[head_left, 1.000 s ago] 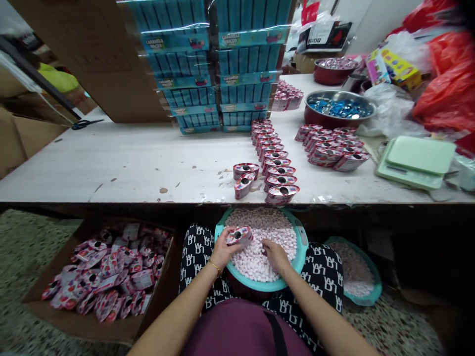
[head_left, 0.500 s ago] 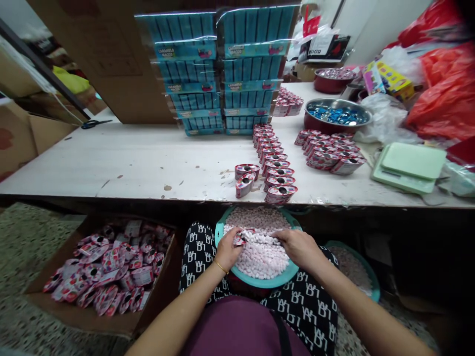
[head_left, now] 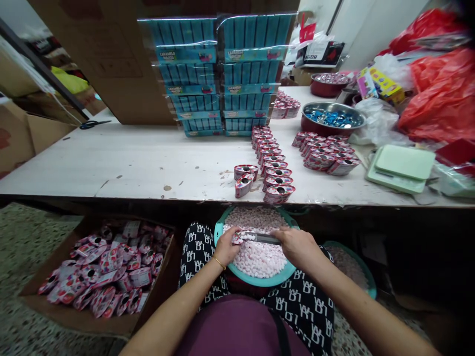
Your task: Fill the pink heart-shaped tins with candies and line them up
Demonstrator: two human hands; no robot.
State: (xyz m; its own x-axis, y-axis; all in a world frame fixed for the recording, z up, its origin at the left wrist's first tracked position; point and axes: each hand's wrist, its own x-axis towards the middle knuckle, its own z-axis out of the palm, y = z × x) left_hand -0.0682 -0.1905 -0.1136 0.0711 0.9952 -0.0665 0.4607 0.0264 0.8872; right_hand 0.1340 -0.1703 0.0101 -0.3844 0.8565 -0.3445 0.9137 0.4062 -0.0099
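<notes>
A teal basin point(head_left: 222, 264) full of small pink-and-white candies point(head_left: 258, 257) rests on my lap below the table edge. Over it I hold a red-and-silver foil pouch point(head_left: 256, 238) stretched flat between both hands. My left hand point(head_left: 227, 245) grips its left end, my right hand point(head_left: 297, 245) grips its right end. Both hands hover just above the candy heap.
A white table point(head_left: 148, 163) carries rows of filled pouches point(head_left: 272, 165), another pouch group point(head_left: 324, 153), stacked blue boxes point(head_left: 222, 74), a metal bowl of blue candies point(head_left: 332, 117) and a green scale point(head_left: 401, 167). A cardboard box of pouches point(head_left: 104, 269) sits on the floor at left; a second basin point(head_left: 352, 269) at right.
My right hand left the candies and took the pouch's right end. The pouch, held upright in my left hand before, now lies flat, stretched between both hands.
</notes>
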